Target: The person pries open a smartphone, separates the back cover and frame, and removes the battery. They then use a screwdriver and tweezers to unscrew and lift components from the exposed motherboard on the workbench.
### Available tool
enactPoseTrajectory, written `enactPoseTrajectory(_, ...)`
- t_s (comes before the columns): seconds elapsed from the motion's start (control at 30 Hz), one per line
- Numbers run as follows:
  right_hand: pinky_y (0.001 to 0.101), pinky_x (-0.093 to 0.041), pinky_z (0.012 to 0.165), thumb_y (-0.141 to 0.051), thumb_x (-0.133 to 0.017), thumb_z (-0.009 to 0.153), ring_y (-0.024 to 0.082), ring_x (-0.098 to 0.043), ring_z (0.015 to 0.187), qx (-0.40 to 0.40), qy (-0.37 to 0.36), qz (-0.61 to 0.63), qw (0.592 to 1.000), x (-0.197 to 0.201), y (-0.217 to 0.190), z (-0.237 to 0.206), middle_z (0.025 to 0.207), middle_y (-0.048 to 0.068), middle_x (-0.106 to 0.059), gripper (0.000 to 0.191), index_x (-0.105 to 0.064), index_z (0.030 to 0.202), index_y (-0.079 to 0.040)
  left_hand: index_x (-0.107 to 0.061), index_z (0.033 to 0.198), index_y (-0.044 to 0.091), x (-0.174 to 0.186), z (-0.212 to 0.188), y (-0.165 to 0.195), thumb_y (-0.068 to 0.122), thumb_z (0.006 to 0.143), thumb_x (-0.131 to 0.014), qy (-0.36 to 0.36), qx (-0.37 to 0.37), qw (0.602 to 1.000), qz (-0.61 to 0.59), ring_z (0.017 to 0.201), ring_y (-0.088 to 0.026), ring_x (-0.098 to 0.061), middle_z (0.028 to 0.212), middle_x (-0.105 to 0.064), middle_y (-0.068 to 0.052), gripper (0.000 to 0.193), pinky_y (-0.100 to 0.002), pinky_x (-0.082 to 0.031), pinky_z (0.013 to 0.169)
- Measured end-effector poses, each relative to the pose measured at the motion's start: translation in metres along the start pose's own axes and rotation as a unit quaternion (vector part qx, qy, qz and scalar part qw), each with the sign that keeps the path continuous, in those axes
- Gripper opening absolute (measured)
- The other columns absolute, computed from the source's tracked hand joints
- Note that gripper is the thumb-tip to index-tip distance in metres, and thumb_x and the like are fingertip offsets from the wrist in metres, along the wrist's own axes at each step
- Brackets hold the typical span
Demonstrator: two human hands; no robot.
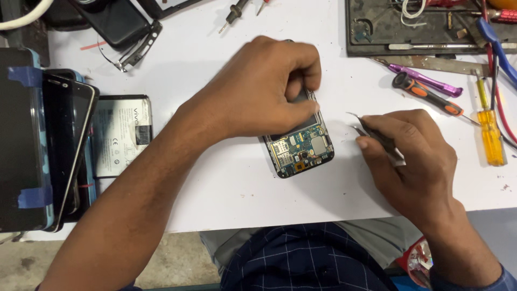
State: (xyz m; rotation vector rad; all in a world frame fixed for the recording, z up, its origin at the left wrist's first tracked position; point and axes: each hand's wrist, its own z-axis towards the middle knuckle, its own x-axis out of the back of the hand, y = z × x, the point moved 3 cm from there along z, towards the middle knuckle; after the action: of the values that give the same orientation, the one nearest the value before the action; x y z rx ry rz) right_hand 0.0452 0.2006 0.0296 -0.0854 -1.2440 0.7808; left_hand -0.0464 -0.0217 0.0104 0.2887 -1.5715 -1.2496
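With the spare battery (121, 134) lying off to the left, our left hand (258, 89) clamps the opened phone (301, 148) mid-table, back already off and board bared, while our right hand (409, 156) pinches tweezers (371, 132) just beside it.

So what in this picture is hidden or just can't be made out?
- Opened phone, head view: its upper half is covered by the left hand.
- Tweezers: the rear part is hidden inside the right hand.
- Tool tray: cut off by the top edge.
- Stacked phones: cut off by the left edge.
- Circuit board parts: too small to identify.
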Motion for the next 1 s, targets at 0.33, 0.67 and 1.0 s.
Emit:
enactPoseTrajectory(0.33, 0.0235, -0.038, 0.046, -0.017, -0.065, 0.101, 0.007, -0.051, 0.056, -0.304, -0.118, 0.187, 0.927, -0.005, 0.022, -0.016, 0.065, 0.003, -0.061, 0.022, -0.073, 0.107, 0.002, -0.069, 0.083, 0.008, -0.009, -0.002, 0.003, 0.010, 0.067, -0.081, 0.010, 0.047, 0.999, 0.008, 0.059, -0.012, -0.066, 0.066, -0.066, 0.000, 0.020, -0.031, -0.052, 0.053)
enactPoseTrajectory(0.67, 0.0201, -0.037, 0.047, -0.020, -0.062, 0.104, 0.003, -0.049, 0.056, -0.304, -0.069, 0.226, 0.923, -0.003, 0.014, -0.022, 0.068, 0.000, -0.060, 0.025, -0.070, 0.107, 0.003, -0.069, 0.099, 0.007, -0.027, -0.007, 0.007, 0.015, 0.078, -0.080, 0.108, 0.085, 0.989, 0.054, 0.059, -0.018, -0.066, 0.061, -0.064, -0.003, 0.025, -0.038, -0.054, 0.063)
enactPoseTrajectory(1.0, 0.0187, -0.037, 0.046, -0.022, -0.069, 0.103, 0.003, -0.050, 0.055, -0.313, -0.032, 0.200, 0.928, -0.014, 0.013, -0.019, 0.066, 0.001, -0.062, 0.026, -0.071, 0.094, 0.002, -0.070, 0.094, 0.005, -0.031, -0.010, 0.004, 0.012, 0.078, -0.079, 0.142, 0.034, 0.988, 0.044, 0.051, -0.016, -0.064, 0.057, -0.063, -0.002, 0.020, -0.036, -0.055, 0.072)
